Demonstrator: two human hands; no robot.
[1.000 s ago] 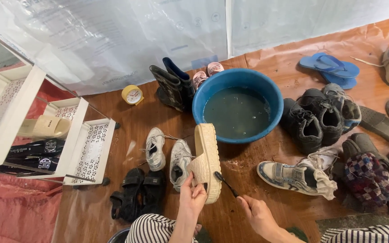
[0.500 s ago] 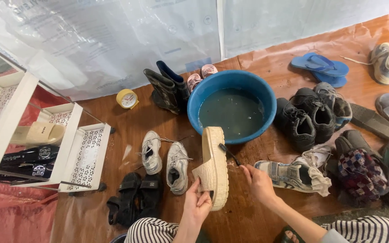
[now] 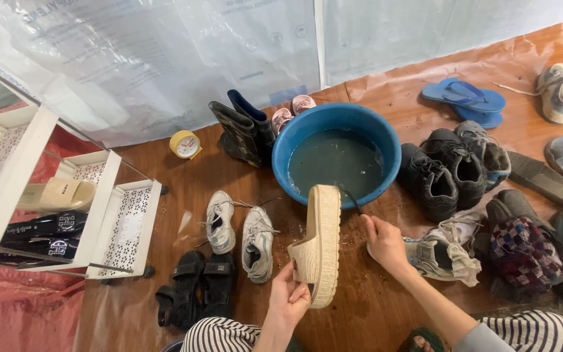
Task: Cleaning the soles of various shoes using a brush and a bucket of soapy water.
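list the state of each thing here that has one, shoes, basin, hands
left hand: closed on the beige platform shoe, sole facing out
right hand: closed on a thin dark tool
blue basin: holds murky water
white sneakers: on the floor, laces loose
white rack: shoes on its shelves

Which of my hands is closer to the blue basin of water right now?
Right. The right hand, gripping a thin dark tool, sits just below the blue basin rim. The left hand is farther back, holding the beige shoe.

The right hand now lifts its dark brush to the beige shoe, nearer the blue basin.
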